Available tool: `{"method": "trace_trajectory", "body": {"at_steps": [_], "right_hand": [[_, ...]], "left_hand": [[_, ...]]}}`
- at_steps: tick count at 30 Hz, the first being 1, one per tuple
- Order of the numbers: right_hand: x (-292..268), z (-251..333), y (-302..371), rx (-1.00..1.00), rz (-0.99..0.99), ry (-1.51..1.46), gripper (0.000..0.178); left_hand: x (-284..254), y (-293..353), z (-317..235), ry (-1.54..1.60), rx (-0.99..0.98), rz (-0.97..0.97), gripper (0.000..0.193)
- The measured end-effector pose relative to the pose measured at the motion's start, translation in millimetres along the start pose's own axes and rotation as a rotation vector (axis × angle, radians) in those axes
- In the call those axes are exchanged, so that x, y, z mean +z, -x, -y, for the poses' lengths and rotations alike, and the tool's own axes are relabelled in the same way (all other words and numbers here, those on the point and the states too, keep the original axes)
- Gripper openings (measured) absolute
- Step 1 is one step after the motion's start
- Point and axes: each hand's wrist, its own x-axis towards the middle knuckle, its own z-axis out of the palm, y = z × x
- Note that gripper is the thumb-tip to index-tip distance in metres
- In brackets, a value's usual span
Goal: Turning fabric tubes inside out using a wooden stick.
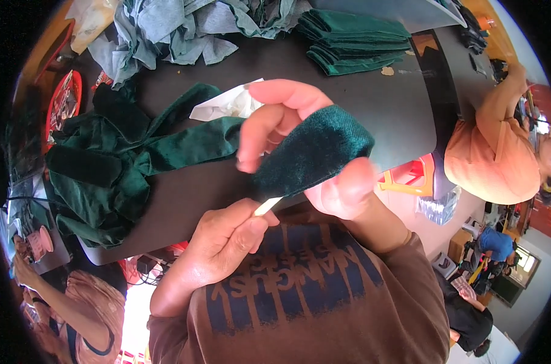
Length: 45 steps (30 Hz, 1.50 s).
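Brown shirt cloth (324, 315) with blue print fills the space closest to the viewer, and just above it the person's left hand (227, 236) is curled tight, thumb and fingers pinching the end of a thin pale stick (268, 207). That stick runs up into the open end of a dark green velvet tube (312, 151), a sewn strip of fabric. The right hand (306, 145) grips the tube, its fingers wrapped over the far side and the thumb pressed against the near side, so the velvet is clamped between them and held in the air over the near edge of the dark grey table (384, 109).

Left of the tube, on the table, lies a heap of the same green velvet pieces (117, 164), and a crumpled white sheet (227, 104) sits just behind the right hand's fingers. Beyond the tube, at the table's far edge, stands a neat stack of folded green cloth (354, 42), with a loose pile of grey-blue fabric (184, 30) to its left. Right of the table, another person in an orange shirt (494, 164) leans on an arm.
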Motion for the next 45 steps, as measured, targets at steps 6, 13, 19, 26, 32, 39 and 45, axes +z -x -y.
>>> {"method": "trace_trajectory", "body": {"at_steps": [6, 13, 19, 26, 32, 39, 45], "right_hand": [[4.0, -5.0, -0.5, -0.146, -0.378, 0.142, 0.072], [2.5, -7.3, 11.5, -0.182, -0.511, 0.212, 0.042], [9.3, -20.5, 23.4, -0.322, -0.414, 0.350, 0.021], [-9.1, -3.3, 16.9, -0.282, -0.207, 0.639, 0.028], [-5.5, 0.4, 19.3, -0.148, -0.242, 0.403, 0.031], [-23.6, 12.7, 9.2, -0.331, 0.061, 0.884, 0.027], [-24.5, 16.2, 4.9, -0.438, 0.244, 1.205, 0.021]], "left_hand": [[-5.7, 3.6, 6.2, -0.033, 0.024, 0.014, 0.029], [-4.7, 2.2, 7.0, 0.005, 0.036, -0.013, 0.030], [-0.7, 6.8, 16.5, 0.176, 0.007, -0.059, 0.031], [-2.0, 0.2, 12.1, -0.025, 0.047, -0.074, 0.026], [-1.7, 0.9, 14.6, -0.098, 0.044, -0.112, 0.025], [-4.9, 4.1, 15.5, -0.084, 0.083, -0.144, 0.024], [-7.0, 9.8, 21.3, -0.063, 0.042, -0.123, 0.025]]}}
